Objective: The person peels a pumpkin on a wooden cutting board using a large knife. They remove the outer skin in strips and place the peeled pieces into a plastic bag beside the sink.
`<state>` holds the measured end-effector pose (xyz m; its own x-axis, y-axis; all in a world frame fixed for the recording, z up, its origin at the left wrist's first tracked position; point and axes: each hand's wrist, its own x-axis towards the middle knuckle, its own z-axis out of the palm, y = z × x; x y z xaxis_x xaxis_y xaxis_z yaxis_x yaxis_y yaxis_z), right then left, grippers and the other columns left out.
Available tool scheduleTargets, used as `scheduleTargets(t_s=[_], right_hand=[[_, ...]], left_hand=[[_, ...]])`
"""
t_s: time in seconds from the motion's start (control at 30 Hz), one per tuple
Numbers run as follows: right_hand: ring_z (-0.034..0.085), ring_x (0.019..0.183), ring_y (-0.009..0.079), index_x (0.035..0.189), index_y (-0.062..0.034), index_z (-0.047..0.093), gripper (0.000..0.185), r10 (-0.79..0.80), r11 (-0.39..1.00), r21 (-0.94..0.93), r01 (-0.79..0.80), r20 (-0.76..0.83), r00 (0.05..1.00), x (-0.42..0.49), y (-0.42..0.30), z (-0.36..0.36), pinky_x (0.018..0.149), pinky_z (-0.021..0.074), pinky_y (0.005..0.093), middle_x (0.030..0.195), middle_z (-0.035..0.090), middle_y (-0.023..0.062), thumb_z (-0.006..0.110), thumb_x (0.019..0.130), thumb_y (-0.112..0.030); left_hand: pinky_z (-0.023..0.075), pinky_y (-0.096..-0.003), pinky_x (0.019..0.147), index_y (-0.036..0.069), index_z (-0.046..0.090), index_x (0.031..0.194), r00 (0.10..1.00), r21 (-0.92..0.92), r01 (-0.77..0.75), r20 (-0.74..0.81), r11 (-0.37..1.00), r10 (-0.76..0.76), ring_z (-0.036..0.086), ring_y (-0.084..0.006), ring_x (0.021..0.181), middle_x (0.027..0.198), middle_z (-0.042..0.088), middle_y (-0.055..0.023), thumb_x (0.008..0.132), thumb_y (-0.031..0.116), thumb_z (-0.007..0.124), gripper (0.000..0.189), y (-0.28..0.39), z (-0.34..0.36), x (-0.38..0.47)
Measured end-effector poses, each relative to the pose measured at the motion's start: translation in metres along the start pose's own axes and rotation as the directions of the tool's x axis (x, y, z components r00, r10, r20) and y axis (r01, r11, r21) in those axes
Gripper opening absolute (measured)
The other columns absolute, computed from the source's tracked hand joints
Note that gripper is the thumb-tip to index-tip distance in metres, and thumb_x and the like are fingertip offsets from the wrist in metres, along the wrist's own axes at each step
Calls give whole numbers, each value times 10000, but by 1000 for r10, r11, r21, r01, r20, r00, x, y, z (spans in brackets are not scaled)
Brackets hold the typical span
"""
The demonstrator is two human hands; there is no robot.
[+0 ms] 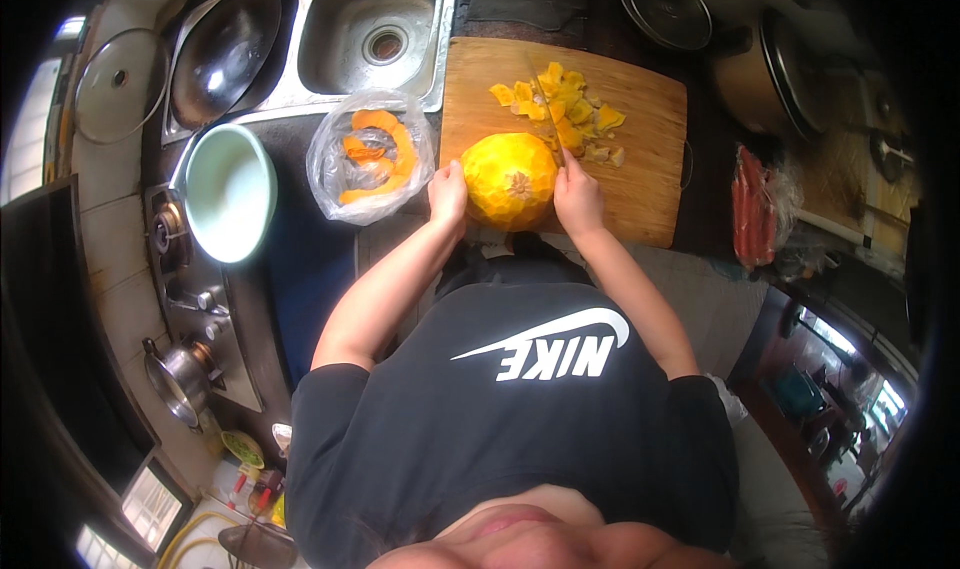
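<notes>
A peeled yellow pumpkin (508,182) rests at the near edge of a wooden cutting board (641,119), its rough end facing up. My left hand (448,194) holds the pumpkin's left side. At its right side, my right hand (580,195) grips a knife (546,108), whose thin blade points away from me over the board; the handle is mostly hidden in the fingers. Cut pumpkin peelings (576,104) lie in a loose pile around the blade. Left of the board, a clear plastic bag (324,171) contains orange pumpkin pieces (405,149).
Beyond the bag is a steel sink (352,14), with a wok (225,55) to its left. A pale green basin (229,192) sits near the gas stove (206,344). On the right are a red package (752,209) and a large lidded pot (757,81).
</notes>
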<state>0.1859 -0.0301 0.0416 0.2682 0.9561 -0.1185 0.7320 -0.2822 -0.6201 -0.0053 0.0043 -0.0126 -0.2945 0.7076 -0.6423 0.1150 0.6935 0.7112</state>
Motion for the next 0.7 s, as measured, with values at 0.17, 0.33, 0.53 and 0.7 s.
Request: scheduleTargets(t_s=[0.17, 0.33, 0.53, 0.7], right_hand=[[624, 779, 381, 1235, -94, 544, 373, -54, 998, 38, 54, 16, 998, 2, 8, 2, 698, 498, 453, 866, 641, 223, 481, 870, -134], [624, 753, 380, 1227, -84, 549, 365, -143, 987, 86, 139, 43, 989, 4, 15, 1, 672, 497, 450, 841, 639, 219, 489, 869, -121], [627, 751, 377, 1217, -73, 557, 360, -139, 984, 121, 128, 83, 987, 7, 13, -4, 673, 500, 447, 837, 640, 220, 490, 866, -115], [628, 756, 383, 1213, -58, 556, 359, -128, 980, 169, 110, 99, 987, 8, 17, -7, 679, 500, 452, 832, 636, 238, 488, 865, -113]], left_hand=[[447, -328, 755, -27, 591, 1052, 951, -148, 290, 155, 946, -267, 569, -224, 876, 1000, 626, -117, 850, 264, 474, 373, 16, -5, -3], [392, -314, 768, 102, 555, 1125, 905, -124, 393, 229, 911, -360, 486, -168, 893, 1042, 556, -60, 829, 343, 530, 383, 15, -17, 1], [397, -339, 802, 119, 569, 1114, 920, -34, 333, 231, 942, -317, 475, -151, 899, 983, 542, -21, 858, 360, 560, 352, 44, -23, -18], [390, -355, 803, 146, 579, 1011, 901, -52, 401, 202, 914, -384, 467, -125, 791, 831, 502, 14, 901, 407, 530, 287, 42, -23, -12]])
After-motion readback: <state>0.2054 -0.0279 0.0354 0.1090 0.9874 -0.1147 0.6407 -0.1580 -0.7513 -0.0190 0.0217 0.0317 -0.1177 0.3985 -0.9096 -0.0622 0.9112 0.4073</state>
